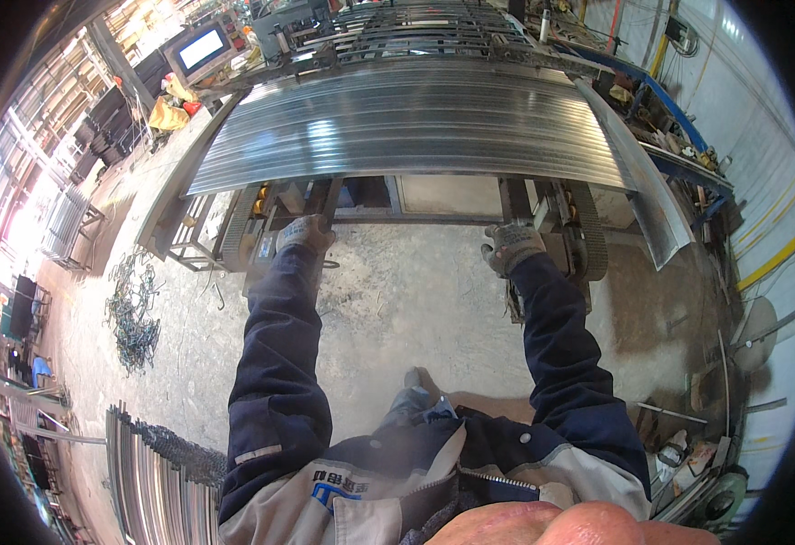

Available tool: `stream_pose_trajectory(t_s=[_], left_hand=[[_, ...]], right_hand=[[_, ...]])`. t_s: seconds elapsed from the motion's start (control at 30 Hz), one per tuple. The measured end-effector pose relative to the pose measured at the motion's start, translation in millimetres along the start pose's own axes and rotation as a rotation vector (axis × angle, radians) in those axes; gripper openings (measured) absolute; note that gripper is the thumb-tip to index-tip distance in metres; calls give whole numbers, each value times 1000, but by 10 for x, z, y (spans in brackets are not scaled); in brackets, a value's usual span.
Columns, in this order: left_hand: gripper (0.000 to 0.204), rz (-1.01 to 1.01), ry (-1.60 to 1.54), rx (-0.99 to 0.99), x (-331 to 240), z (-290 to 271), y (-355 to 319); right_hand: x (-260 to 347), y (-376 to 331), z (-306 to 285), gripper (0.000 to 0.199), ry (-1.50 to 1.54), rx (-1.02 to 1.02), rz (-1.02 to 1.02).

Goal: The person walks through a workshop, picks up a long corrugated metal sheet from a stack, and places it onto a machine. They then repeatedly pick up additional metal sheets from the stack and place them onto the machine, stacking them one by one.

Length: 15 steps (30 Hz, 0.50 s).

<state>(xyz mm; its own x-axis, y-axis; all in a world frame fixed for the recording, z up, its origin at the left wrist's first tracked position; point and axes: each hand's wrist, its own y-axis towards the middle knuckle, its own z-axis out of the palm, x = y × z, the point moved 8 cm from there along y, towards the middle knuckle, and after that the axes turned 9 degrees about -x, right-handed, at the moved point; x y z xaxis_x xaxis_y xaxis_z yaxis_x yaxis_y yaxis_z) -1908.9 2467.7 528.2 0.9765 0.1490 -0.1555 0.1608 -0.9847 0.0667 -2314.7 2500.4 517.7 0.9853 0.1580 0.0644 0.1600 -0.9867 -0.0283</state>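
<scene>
A wide ribbed sheet of shiny metal (397, 123) lies across the machine ahead of me, its near edge sticking out toward me. Both my arms reach forward in dark blue sleeves. My left hand (307, 234), in a grey knit glove, is closed beside the left conveyor arm, below the sheet's near edge. What its fingers hold, if anything, is hidden. My right hand (513, 247), gloved alike, is by the right conveyor arm (584, 227). Its fingers are loosely bent, thumb apart, with nothing seen between them. Neither hand touches the sheet.
Sloping metal side guards (638, 177) flank the sheet. A lit screen (201, 50) stands at the far left. Tangled strapping (134, 313) lies on the left floor. A bundle of long metal profiles (148, 481) is at the near left. A blue-framed bench (679, 163) lines the right wall.
</scene>
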Motion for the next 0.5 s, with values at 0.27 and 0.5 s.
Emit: stream_pose_trajectory(t_s=[0.27, 0.5], left_hand=[[52, -40, -7, 77, 30, 45, 18], [52, -5, -14, 5, 68, 109, 88]], right_hand=[[22, -8, -41, 53, -36, -50, -42], [40, -18, -65, 53, -25, 14, -26]])
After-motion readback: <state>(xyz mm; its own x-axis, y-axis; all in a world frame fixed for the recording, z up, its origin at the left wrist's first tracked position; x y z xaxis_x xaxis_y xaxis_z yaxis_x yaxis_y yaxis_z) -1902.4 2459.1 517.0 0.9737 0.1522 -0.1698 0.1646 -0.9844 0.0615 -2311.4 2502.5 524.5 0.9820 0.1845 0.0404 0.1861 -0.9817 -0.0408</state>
